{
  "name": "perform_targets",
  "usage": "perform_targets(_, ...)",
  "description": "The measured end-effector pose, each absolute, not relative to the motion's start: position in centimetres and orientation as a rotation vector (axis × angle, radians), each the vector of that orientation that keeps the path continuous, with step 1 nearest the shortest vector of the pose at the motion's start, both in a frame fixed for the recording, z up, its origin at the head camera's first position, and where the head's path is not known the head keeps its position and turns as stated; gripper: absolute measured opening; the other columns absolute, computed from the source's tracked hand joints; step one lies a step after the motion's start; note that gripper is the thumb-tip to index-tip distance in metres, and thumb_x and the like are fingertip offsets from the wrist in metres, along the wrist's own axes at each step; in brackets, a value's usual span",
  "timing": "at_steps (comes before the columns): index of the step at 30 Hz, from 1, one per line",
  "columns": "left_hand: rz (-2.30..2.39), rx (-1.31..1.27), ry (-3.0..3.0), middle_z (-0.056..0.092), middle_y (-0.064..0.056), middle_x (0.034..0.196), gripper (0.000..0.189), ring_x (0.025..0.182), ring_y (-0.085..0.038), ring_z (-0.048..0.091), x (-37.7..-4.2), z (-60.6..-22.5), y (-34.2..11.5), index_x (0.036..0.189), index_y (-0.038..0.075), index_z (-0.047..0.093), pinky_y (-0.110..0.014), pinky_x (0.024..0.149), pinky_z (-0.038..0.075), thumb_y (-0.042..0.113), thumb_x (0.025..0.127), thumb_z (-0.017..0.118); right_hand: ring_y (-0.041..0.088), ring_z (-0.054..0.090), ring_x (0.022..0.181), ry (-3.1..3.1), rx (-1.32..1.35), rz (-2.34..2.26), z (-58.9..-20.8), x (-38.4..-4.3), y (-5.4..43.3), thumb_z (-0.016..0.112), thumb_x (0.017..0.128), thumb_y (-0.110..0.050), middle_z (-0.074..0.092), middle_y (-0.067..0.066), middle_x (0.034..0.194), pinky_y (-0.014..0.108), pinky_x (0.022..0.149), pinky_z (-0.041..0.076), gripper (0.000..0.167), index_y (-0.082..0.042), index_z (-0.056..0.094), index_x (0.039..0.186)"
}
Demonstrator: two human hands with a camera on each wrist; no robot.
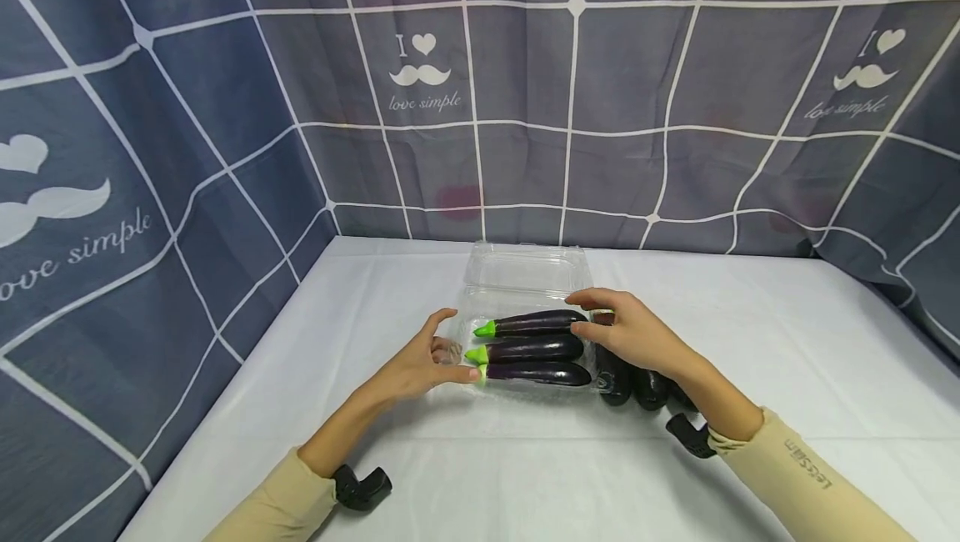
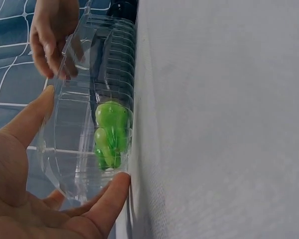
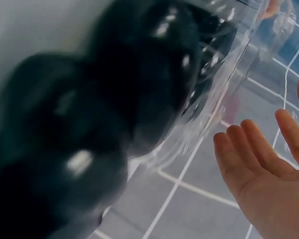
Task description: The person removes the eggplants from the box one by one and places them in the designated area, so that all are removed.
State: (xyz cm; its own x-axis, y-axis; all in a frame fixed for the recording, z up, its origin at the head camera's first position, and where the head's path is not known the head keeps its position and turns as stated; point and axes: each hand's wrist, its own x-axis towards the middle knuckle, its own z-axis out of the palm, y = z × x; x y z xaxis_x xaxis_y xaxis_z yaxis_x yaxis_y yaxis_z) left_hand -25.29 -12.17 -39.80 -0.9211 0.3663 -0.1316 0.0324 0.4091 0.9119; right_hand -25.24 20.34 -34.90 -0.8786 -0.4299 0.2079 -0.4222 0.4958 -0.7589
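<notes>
A clear plastic clamshell box (image 1: 528,303) lies with its lid (image 1: 528,267) folded back on the white-covered table. Inside are three dark purple eggplants (image 1: 534,348) side by side, green caps (image 2: 109,132) to the left. My left hand (image 1: 423,365) grips the box's left end, thumb by the front corner and fingers along the end wall. Over the right end hovers my right hand (image 1: 630,333), fingers extended and spread, holding nothing; its fingertips overlap the back eggplant's end in the head view. In the right wrist view this hand (image 3: 264,169) stands apart from the box wall.
Several more dark eggplants (image 1: 648,388) lie just right of the box, partly under my right forearm. A grey curtain (image 1: 525,167) with white lines hangs behind the table and on both sides. Each wrist bears a black camera mount (image 1: 362,488).
</notes>
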Motion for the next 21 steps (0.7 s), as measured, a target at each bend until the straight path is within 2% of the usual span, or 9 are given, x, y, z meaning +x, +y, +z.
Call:
perform_targets(8, 1.519, 0.355, 2.344, 0.052, -0.015, 0.128, 0.106, 0.117, -0.028, 0.053, -25.4, -39.8, -11.9, 0.157, 0.021, 0.018, -0.047, 0.088, 0.045, 0.036, 0.076, 0.086, 0.037, 0.051, 0.125, 2.673, -0.793, -1.33, -35.1, -27.3, 17.8, 0.065, 0.095, -0.013, 0.059, 0.018, 0.13, 0.048, 0.1, 0.043, 0.037, 0.0, 0.061, 0.13)
perform_targets(12, 1.518, 0.356, 2.34, 0.051, -0.016, 0.131, 0.106, 0.12, -0.029, 0.052, -25.5, -39.8, -11.7, 0.157, 0.021, 0.018, -0.048, 0.09, 0.045, 0.036, 0.076, 0.086, 0.038, 0.053, 0.123, 2.652, -0.794, -1.373, -35.6, -28.0, 17.2, 0.065, 0.095, -0.013, 0.06, 0.019, 0.128, 0.05, 0.1, 0.042, 0.037, 0.001, 0.062, 0.128)
perform_targets(17, 1.53, 0.33, 2.341, 0.051, -0.017, 0.129, 0.106, 0.116, -0.028, 0.053, -25.3, -39.8, -12.0, 0.156, 0.02, 0.019, -0.046, 0.086, 0.046, 0.033, 0.076, 0.087, 0.037, 0.054, 0.121, 2.638, -0.801, -1.343, -36.7, -29.0, 16.7, 0.065, 0.095, -0.012, 0.06, 0.023, 0.127, 0.05, 0.098, 0.043, 0.037, 0.003, 0.061, 0.128)
perform_targets(21, 1.542, 0.327, 2.338, 0.052, -0.016, 0.128, 0.106, 0.113, -0.026, 0.054, -25.3, -39.9, -12.2, 0.156, 0.02, 0.02, -0.044, 0.086, 0.045, 0.032, 0.075, 0.087, 0.035, 0.058, 0.117, 2.665, -0.783, -1.273, -37.2, -29.3, 16.7, 0.067, 0.093, -0.009, 0.062, 0.02, 0.125, 0.049, 0.094, 0.046, 0.037, 0.004, 0.062, 0.128)
